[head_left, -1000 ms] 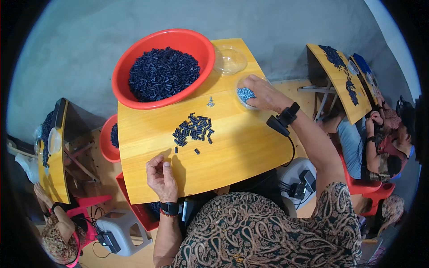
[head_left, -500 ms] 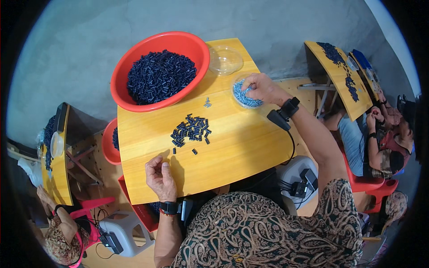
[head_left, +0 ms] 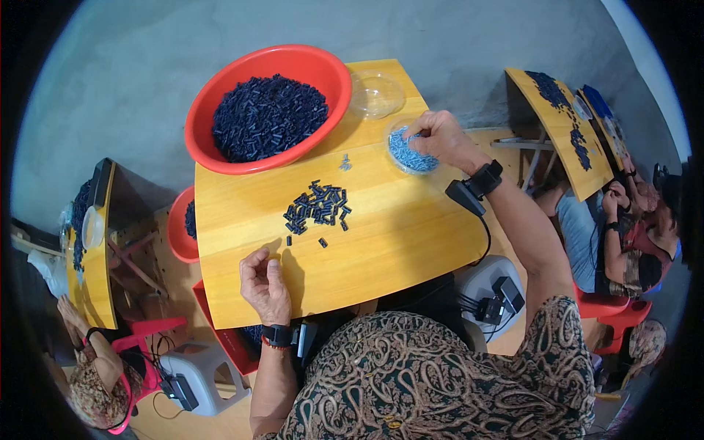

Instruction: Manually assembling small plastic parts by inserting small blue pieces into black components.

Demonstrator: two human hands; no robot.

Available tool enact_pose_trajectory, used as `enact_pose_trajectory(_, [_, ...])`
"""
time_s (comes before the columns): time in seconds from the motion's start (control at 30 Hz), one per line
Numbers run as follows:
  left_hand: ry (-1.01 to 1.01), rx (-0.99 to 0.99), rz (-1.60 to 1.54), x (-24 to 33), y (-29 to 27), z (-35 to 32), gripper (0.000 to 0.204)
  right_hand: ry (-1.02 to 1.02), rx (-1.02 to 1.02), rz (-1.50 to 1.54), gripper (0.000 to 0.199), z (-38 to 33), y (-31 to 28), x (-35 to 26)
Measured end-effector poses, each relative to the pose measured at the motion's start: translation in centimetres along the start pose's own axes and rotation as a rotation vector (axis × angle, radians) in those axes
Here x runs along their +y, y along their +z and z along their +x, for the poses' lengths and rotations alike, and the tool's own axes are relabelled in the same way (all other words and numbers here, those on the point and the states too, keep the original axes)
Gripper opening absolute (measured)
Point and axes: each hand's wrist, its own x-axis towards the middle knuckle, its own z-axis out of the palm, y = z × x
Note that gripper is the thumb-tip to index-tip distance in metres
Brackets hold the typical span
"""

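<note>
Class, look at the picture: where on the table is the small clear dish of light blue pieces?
In the head view, the dish of light blue pieces sits at the yellow table's far right edge, under the right hand, just below an empty clear dish.

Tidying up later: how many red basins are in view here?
2. A large red basin of dark pieces sits on the yellow table; a smaller red basin peeks from under its left edge. Others may be hidden.
</note>
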Motion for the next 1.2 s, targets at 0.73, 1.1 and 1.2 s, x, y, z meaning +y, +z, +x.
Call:
enact_pose_trajectory(0.73, [-0.032,-0.005,-0.002,0.4,-0.3,-0.2,0.017,-0.336,-0.083,-0.294,0.027,-3.7,10.6,-1.3])
enact_pose_trajectory(1.1, [-0.020,-0.009,0.023,0.5,-0.3,-0.1,0.016,-0.357,-0.055,-0.352,0.024,-5.2,9.7,-0.4])
enact_pose_trajectory(1.2, [-0.010,-0.011,0.027,0.8,-0.1,-0.1,0.016,-0.410,-0.077,-0.332,0.024,-5.4,9.6,-0.2])
